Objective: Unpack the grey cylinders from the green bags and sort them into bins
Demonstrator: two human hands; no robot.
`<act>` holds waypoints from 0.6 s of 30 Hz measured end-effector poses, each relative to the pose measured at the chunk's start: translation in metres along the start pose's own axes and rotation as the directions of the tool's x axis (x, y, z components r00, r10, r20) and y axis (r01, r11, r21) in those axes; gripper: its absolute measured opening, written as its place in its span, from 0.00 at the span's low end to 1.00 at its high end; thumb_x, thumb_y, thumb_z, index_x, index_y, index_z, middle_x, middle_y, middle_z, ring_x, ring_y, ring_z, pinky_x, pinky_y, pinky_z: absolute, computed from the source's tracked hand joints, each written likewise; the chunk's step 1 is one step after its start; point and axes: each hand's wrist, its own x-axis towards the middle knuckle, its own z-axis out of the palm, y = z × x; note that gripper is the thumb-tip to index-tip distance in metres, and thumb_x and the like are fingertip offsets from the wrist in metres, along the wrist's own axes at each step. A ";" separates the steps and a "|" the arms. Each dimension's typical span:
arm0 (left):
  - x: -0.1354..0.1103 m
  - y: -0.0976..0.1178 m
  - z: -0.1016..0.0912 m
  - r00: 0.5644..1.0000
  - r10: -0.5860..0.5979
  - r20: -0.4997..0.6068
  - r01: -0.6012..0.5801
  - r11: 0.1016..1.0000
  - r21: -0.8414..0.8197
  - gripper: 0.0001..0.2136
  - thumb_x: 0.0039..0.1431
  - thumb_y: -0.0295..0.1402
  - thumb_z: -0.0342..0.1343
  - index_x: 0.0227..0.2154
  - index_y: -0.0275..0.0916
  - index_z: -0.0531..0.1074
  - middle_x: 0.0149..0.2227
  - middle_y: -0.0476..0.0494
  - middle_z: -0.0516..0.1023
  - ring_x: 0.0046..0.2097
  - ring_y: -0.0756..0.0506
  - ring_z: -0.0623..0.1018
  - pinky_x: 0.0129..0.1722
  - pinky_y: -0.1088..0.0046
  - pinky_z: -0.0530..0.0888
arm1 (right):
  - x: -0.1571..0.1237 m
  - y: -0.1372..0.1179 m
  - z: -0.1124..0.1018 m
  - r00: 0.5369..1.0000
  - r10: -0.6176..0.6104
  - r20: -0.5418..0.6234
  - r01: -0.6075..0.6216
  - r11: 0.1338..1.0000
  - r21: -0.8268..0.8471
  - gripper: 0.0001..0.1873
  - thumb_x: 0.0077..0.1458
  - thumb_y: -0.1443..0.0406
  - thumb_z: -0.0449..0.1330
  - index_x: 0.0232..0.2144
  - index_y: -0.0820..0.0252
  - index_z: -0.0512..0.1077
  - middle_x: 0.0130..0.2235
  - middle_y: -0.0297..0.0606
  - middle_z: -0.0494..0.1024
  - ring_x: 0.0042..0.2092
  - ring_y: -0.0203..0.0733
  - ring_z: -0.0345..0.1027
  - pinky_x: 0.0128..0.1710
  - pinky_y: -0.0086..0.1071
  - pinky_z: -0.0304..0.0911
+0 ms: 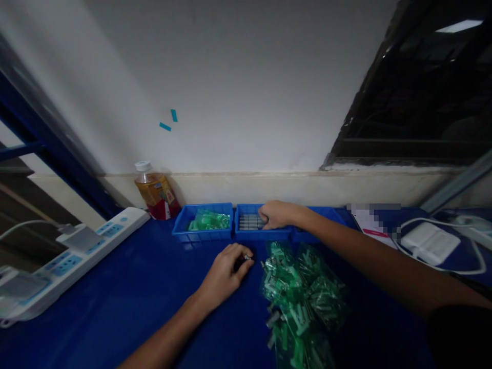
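Note:
My left hand [226,271] rests on the blue table, fingers pinched on a small dark metal part [246,258]. My right hand [274,214] reaches into the middle blue tray [261,234], fingers curled over rows of small grey metal parts [249,221]; what it grips is hidden. The left blue tray [184,233] holds green plastic pieces [209,220]. A pile of clear bags with green and white parts [300,297] lies just right of my left hand.
A bottle of amber drink [156,192] stands against the wall. A long white power strip [69,256] lies at the left. A white adapter with cable [428,241] and papers [371,223] sit at the right. A third blue tray [326,215] is behind my right forearm.

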 end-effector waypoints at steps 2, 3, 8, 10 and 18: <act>-0.001 -0.001 0.001 1.000 -0.008 -0.021 0.008 1.000 -0.022 0.06 0.60 0.33 0.50 0.37 0.38 0.68 0.35 0.45 0.73 0.37 0.46 0.72 0.38 0.71 0.67 | 0.001 -0.006 -0.002 0.999 0.004 -0.034 -0.005 1.000 -0.020 0.14 0.48 0.60 0.63 0.36 0.64 0.75 0.36 0.47 0.79 0.37 0.45 0.72 0.28 0.29 0.55; -0.001 -0.002 0.002 0.999 -0.019 -0.033 0.017 0.999 -0.042 0.06 0.59 0.34 0.51 0.38 0.38 0.67 0.35 0.45 0.73 0.37 0.47 0.73 0.37 0.72 0.67 | 0.001 -0.008 -0.003 0.998 0.009 -0.055 -0.010 1.000 -0.025 0.14 0.48 0.61 0.63 0.37 0.64 0.75 0.37 0.48 0.79 0.37 0.46 0.72 0.29 0.29 0.56; -0.002 -0.002 0.001 0.994 -0.061 -0.087 0.050 0.990 -0.130 0.09 0.58 0.37 0.53 0.34 0.37 0.66 0.31 0.48 0.71 0.31 0.49 0.71 0.32 0.75 0.66 | -0.010 -0.013 -0.001 0.978 0.058 -0.202 -0.059 0.998 -0.002 0.14 0.53 0.61 0.60 0.39 0.64 0.73 0.41 0.49 0.77 0.42 0.48 0.71 0.35 0.32 0.59; -0.002 -0.002 0.000 0.993 -0.046 -0.106 0.031 0.989 -0.143 0.09 0.59 0.38 0.53 0.33 0.37 0.69 0.30 0.48 0.72 0.32 0.49 0.71 0.33 0.75 0.66 | -0.026 -0.023 0.008 0.935 0.072 -0.347 -0.049 0.996 0.075 0.14 0.57 0.59 0.56 0.40 0.63 0.71 0.40 0.46 0.76 0.42 0.45 0.70 0.38 0.32 0.59; -0.016 0.028 0.006 0.998 -0.057 0.013 0.056 0.866 -0.497 0.13 0.58 0.40 0.53 0.34 0.35 0.75 0.34 0.44 0.77 0.37 0.46 0.74 0.39 0.72 0.69 | -0.113 -0.102 0.087 0.623 0.070 -0.779 0.208 0.945 0.251 0.09 0.59 0.69 0.53 0.43 0.61 0.66 0.35 0.40 0.73 0.37 0.42 0.66 0.39 0.36 0.62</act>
